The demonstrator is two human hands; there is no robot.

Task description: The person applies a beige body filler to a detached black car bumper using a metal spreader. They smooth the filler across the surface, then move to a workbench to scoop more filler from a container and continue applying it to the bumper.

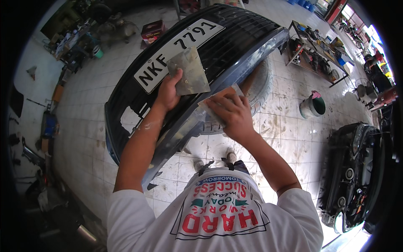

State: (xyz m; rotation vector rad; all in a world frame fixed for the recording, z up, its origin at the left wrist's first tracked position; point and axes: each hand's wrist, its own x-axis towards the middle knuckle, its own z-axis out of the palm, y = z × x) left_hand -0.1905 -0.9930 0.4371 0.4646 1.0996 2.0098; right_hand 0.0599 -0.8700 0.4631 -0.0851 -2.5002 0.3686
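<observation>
A black car bumper (235,23) with a slatted grille lies across a support in front of me, a white licence plate (168,50) fixed on it. My left hand (169,93) grips a flat grey-green putty board (189,71), thumb on its smeared face, held above the bumper. My right hand (235,113) is closed on a flat orange-brown pad (223,93) with a pale edge; its exact kind I cannot make out. That pad is at the bumper's near lower edge, where pale filler patches show. Whether it touches the surface I cannot tell.
A tyre (265,80) stands under the bumper's right part. To the right are a bucket (308,108) with a pink cloth, a metal workbench (315,52) loaded with parts, and another black car front piece (350,176). A red box (153,31) sits behind the bumper on the tiled floor.
</observation>
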